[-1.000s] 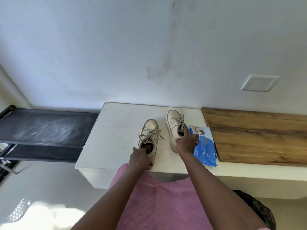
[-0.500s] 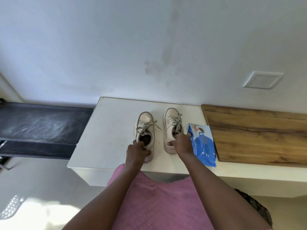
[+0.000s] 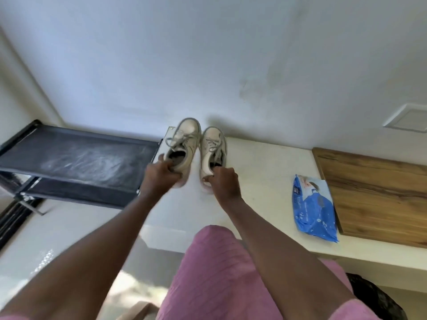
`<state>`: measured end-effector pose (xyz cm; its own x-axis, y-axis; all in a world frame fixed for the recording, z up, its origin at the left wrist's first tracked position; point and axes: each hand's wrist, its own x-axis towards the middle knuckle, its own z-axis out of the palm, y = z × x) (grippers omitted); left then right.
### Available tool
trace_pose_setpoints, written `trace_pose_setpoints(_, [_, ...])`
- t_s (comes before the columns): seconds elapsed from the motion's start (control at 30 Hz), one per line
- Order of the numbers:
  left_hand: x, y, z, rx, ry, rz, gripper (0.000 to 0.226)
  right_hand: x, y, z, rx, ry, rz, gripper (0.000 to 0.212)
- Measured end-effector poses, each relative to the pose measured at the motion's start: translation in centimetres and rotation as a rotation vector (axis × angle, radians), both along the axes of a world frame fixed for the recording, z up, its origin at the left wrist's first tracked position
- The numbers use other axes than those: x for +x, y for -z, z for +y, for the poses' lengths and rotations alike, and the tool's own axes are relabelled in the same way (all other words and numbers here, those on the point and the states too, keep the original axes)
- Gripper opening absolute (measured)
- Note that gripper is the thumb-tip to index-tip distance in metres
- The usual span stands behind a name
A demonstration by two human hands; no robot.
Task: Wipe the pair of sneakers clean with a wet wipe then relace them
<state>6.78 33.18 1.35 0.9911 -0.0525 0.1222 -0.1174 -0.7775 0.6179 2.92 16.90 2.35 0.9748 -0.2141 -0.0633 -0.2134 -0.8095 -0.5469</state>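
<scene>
Two cream laced sneakers are held by their heels, toes pointing away from me. My left hand (image 3: 161, 175) grips the heel of the left sneaker (image 3: 184, 139), which is lifted over the left end of the white counter (image 3: 265, 167). My right hand (image 3: 224, 183) grips the heel of the right sneaker (image 3: 212, 146) beside it. Whether the right sneaker touches the counter I cannot tell. A blue pack of wet wipes (image 3: 315, 209) lies on the counter to the right, apart from both hands.
A wooden board (image 3: 374, 192) covers the counter's right part. A dark shoe rack (image 3: 76, 162) stands to the left, lower than the counter. The white wall rises right behind the sneakers. A black bag (image 3: 379, 299) sits on the floor at the bottom right.
Both hands closed on the sneakers' heels and carried the pair left, away from the wipes pack. The left sneaker is raised now. The view has also swung left.
</scene>
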Motion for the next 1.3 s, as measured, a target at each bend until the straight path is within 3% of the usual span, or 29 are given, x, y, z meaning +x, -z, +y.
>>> trace_pose_setpoints(0.13, [3.4,-1.0,6.9,0.044,-0.082,-0.001,0.047,3.1,-0.7,6.3,0.004,-0.089,-0.020,0.025])
trace_pose_setpoints(0.4, [6.3,0.8,17.2,0.132,-0.223,-0.032,0.031,7.1,-0.6,17.4,0.117,-0.232,-0.022,0.025])
trace_pose_setpoints(0.53, [6.8,2.1,20.7,0.168,-0.267,-0.008,0.044,7.8,1.2,21.3,0.071,-0.265,-0.065,0.019])
trace_pose_setpoints(0.67, [7.4,3.7,23.3,0.153,-0.305,0.073,0.026,8.7,3.5,23.4,0.031,-0.234,-0.074,0.020])
trace_pose_setpoints(0.87, [8.5,5.9,24.2,0.143,-0.277,0.145,0.032,10.2,5.8,25.0,0.043,-0.216,-0.037,0.016])
trace_pose_setpoints(1.17, [8.8,7.9,22.5,0.107,-0.317,0.183,0.013,10.9,9.1,27.1,-0.138,-0.290,0.023,0.024])
trace_pose_setpoints(1.3, [9.2,8.4,23.0,0.176,-0.257,0.290,0.025,11.0,9.2,27.3,-0.183,-0.314,0.048,0.028])
